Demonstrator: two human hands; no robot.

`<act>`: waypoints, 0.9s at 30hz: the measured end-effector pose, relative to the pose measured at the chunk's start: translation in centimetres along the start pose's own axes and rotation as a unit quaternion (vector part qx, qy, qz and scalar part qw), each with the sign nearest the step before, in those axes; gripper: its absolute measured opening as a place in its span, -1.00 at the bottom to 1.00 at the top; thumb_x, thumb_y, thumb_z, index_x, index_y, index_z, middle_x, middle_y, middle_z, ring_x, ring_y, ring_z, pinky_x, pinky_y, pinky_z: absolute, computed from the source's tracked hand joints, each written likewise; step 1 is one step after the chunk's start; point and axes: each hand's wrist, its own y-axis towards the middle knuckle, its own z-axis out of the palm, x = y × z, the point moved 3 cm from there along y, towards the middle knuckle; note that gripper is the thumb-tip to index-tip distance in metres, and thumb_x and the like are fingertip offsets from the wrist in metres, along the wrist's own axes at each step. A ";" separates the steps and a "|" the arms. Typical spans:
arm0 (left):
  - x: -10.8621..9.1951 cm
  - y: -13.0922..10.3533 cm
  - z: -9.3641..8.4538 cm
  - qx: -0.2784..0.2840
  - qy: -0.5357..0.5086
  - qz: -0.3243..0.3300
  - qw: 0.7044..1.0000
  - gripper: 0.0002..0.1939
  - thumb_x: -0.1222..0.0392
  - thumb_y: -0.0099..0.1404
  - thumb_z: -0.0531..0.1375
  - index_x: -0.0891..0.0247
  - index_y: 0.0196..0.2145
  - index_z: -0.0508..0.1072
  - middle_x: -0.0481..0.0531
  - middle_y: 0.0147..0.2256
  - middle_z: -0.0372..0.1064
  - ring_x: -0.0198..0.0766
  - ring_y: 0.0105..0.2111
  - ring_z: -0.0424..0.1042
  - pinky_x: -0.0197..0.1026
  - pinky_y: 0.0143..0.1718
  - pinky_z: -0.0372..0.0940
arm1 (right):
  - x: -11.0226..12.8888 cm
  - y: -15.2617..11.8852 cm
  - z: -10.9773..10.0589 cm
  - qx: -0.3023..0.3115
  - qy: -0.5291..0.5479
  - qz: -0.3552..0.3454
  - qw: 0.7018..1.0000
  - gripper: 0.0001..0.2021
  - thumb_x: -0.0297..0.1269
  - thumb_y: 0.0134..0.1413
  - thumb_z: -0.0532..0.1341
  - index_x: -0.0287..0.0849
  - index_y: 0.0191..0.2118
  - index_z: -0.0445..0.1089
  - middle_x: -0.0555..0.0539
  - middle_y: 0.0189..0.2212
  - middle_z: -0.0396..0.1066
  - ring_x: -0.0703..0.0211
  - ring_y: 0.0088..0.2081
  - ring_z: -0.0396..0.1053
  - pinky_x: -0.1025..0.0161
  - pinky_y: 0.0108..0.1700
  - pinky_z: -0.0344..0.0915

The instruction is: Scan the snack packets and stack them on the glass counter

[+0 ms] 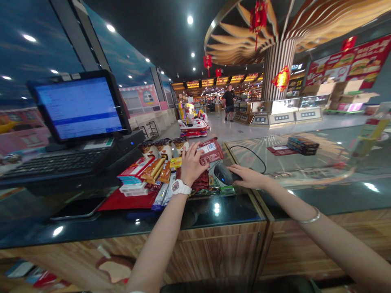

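My left hand (192, 162), with a white watch on its wrist, grips a dark red snack packet (213, 149) by its left edge. A white barcode label shows on the packet's upturned face. My right hand (249, 177) is wrapped round the handle of a dark barcode scanner (222, 174), whose blue light is lit. The scanner's head sits just below the packet, apart from it. Under and beside my left hand lie several packaged snacks, among them orange-brown packets (152, 171), red-and-blue boxes (134, 171) and more dark red packets (201, 181). Three lidded cups (165, 149) stand behind them.
On the left are a monitor (79, 108) and a black keyboard (64, 162), with a dark tablet-like slab (77, 208) in front. A cable (256, 151) curves over the glass counter. Dark boxes (302, 145) lie farther right. A person (228, 101) stands in the background.
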 end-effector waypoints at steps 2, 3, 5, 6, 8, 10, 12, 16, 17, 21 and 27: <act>-0.1 0.0 0.0 0.005 0.000 -0.001 1.000 -0.65 0.11 0.12 0.32 0.19 -0.13 0.40 0.16 0.24 0.23 0.05 0.28 0.16 0.24 0.35 -0.09 | -0.1 0.1 0.2 0.016 -0.004 0.005 1.000 -0.37 -0.34 0.05 0.23 -0.18 0.28 0.16 -0.24 0.07 0.32 -0.06 0.10 0.34 -0.01 0.16 0.28; -0.2 0.0 -0.1 0.008 0.000 -0.002 1.000 -0.65 0.11 0.13 0.32 0.19 -0.13 0.40 0.16 0.24 0.23 0.04 0.28 0.16 0.23 0.35 -0.09 | -0.1 0.1 0.3 0.023 -0.006 0.009 1.000 -0.37 -0.33 0.06 0.23 -0.18 0.28 0.16 -0.25 0.08 0.32 -0.08 0.10 0.34 -0.02 0.16 0.27; -0.3 0.0 -0.1 0.012 -0.001 -0.006 1.000 -0.66 0.11 0.13 0.32 0.19 -0.13 0.41 0.16 0.24 0.23 0.03 0.28 0.15 0.21 0.36 -0.11 | -0.1 0.2 0.4 0.033 -0.008 0.014 0.999 -0.38 -0.31 0.09 0.23 -0.19 0.29 0.15 -0.27 0.09 0.31 -0.09 0.11 0.33 -0.03 0.17 0.26; -0.3 0.0 0.0 0.012 -0.003 -0.005 1.000 -0.66 0.11 0.13 0.32 0.19 -0.13 0.41 0.16 0.24 0.23 0.03 0.28 0.15 0.21 0.36 -0.11 | -0.1 0.2 0.4 0.035 -0.009 0.015 0.999 -0.38 -0.30 0.11 0.23 -0.20 0.29 0.15 -0.28 0.09 0.31 -0.10 0.11 0.33 -0.04 0.17 0.26; -0.4 0.0 0.0 0.012 -0.006 0.000 1.000 -0.65 0.11 0.13 0.32 0.19 -0.13 0.41 0.16 0.24 0.23 0.03 0.29 0.14 0.20 0.37 -0.12 | -0.1 0.3 0.5 0.034 -0.010 0.016 0.999 -0.40 -0.29 0.12 0.22 -0.22 0.29 0.15 -0.29 0.09 0.31 -0.10 0.11 0.33 -0.03 0.16 0.27; -0.4 -0.1 0.1 0.012 -0.008 0.008 1.000 -0.64 0.11 0.13 0.32 0.19 -0.12 0.41 0.17 0.24 0.23 0.03 0.29 0.13 0.21 0.37 -0.12 | -0.2 0.4 0.6 0.028 -0.009 0.019 0.999 -0.40 -0.29 0.12 0.23 -0.23 0.28 0.16 -0.29 0.08 0.32 -0.09 0.10 0.34 -0.02 0.16 0.27; -0.6 -0.1 0.1 0.013 -0.008 0.013 1.000 -0.64 0.11 0.13 0.32 0.20 -0.12 0.41 0.18 0.23 0.24 0.03 0.29 0.13 0.21 0.37 -0.13 | -0.1 0.5 0.5 0.019 -0.001 0.021 1.000 -0.38 -0.26 0.09 0.26 -0.25 0.26 0.18 -0.29 0.08 0.33 -0.08 0.09 0.36 0.00 0.15 0.29; -0.8 0.0 -0.1 0.015 -0.011 0.013 1.000 -0.64 0.10 0.14 0.31 0.21 -0.11 0.41 0.19 0.23 0.25 0.03 0.29 0.14 0.22 0.36 -0.13 | 0.4 0.5 -0.7 -0.025 0.013 0.012 1.000 -0.57 -0.26 0.07 0.26 -0.23 0.08 0.34 -0.24 -0.02 0.41 -0.04 0.01 0.40 0.01 0.08 0.33; -0.9 0.0 -0.2 0.014 -0.012 0.013 1.000 -0.64 0.10 0.14 0.31 0.21 -0.11 0.41 0.19 0.23 0.24 0.03 0.28 0.14 0.22 0.36 -0.13 | 0.6 0.5 -1.2 -0.047 0.010 0.007 0.999 -0.65 -0.27 0.10 0.23 -0.22 0.01 0.36 -0.22 -0.06 0.42 -0.02 -0.02 0.41 0.02 0.07 0.34; -1.2 0.0 -0.2 0.006 -0.017 0.020 1.000 -0.65 0.10 0.15 0.31 0.20 -0.11 0.41 0.20 0.23 0.24 0.04 0.27 0.16 0.24 0.35 -0.11 | 1.0 0.3 -2.7 -0.190 -0.026 -0.021 0.981 -0.70 -0.27 0.14 0.18 -0.17 0.01 0.34 -0.23 0.02 0.38 -0.04 0.09 0.35 -0.05 0.14 0.30; -2.2 0.0 0.0 -0.003 -0.035 0.054 0.998 -0.61 0.07 0.12 0.32 0.21 -0.11 0.41 0.21 0.22 0.24 0.04 0.26 0.18 0.22 0.34 -0.08 | 1.3 0.2 -3.0 -0.251 -0.109 -0.062 0.960 -0.42 -0.29 0.14 0.21 -0.09 0.28 0.13 -0.21 0.27 0.18 -0.04 0.29 0.13 -0.11 0.27 0.17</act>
